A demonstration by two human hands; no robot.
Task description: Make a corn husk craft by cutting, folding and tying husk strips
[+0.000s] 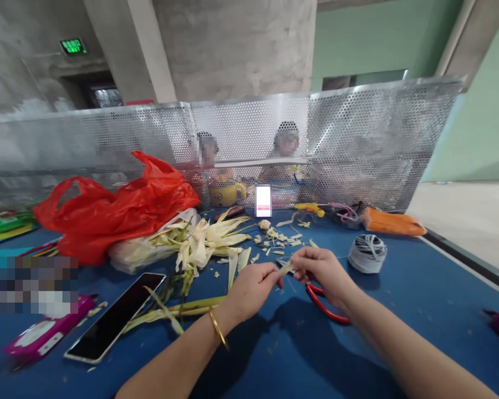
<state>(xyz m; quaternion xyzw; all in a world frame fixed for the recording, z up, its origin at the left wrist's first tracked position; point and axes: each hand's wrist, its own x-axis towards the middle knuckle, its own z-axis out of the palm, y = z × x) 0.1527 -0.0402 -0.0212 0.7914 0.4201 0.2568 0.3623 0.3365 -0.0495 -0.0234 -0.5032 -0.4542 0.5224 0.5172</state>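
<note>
My left hand (255,285) and my right hand (322,271) meet above the middle of the blue table. Between their fingertips they pinch a small pale strip of corn husk (286,269). Both hands are closed on it. Under my right hand lies a pair of red-handled scissors (326,310), its handles partly covered by the hand. Just beyond my fingers are scattered cut husk scraps (276,235). A heap of dried corn husks (210,238) spreads to the left of them, and long greenish husk strips (191,307) reach under my left wrist.
A phone (116,318), a purple packet (50,330) and a red plastic bag (125,205) are on the left. A roll of grey cord (367,254) and an orange packet (393,221) stand right. A perforated metal screen (357,144) borders the table's far side; people sit behind it.
</note>
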